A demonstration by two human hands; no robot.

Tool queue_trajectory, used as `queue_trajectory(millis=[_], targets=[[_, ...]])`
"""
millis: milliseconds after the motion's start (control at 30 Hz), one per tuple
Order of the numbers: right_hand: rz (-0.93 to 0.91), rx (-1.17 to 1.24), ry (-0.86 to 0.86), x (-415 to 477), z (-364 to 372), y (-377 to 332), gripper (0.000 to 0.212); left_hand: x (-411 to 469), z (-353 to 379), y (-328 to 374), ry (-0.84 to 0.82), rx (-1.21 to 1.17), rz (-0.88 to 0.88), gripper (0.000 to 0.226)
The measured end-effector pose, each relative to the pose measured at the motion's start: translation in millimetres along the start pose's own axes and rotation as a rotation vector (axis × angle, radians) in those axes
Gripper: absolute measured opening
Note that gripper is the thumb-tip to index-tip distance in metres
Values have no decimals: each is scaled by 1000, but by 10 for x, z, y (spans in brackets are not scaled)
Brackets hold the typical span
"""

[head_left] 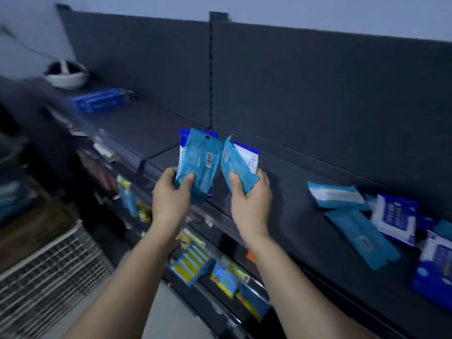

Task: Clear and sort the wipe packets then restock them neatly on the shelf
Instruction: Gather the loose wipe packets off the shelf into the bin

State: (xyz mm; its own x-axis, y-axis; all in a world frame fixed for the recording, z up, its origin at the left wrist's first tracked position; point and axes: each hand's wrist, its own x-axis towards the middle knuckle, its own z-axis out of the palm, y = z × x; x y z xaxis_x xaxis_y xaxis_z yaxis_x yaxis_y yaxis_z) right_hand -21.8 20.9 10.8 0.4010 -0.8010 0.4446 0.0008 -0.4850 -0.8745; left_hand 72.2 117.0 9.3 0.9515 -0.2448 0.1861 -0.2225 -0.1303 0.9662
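At the centre of the frame, the left hand (171, 192) is gripping two wipe packets (199, 162) and the right hand (252, 199) is clasping two more (237, 165) above the dark shelf (281, 172), while loose packets (362, 216) are lying on it at the right.

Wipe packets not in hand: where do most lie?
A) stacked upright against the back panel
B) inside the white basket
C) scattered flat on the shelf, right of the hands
C: the loose packets lie flat and jumbled on the shelf, to the right of the right hand.
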Motion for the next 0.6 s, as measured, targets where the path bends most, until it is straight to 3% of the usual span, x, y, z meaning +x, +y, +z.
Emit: queue_trajectory(millis=[233, 600], targets=[[-4, 73, -222, -486, 1369, -422, 19, 411, -1318, -426, 227, 16, -68, 3], [-52, 126, -491, -1204, 3360, -1049, 22, 1071, -3153, -969, 438, 27, -180, 2]])
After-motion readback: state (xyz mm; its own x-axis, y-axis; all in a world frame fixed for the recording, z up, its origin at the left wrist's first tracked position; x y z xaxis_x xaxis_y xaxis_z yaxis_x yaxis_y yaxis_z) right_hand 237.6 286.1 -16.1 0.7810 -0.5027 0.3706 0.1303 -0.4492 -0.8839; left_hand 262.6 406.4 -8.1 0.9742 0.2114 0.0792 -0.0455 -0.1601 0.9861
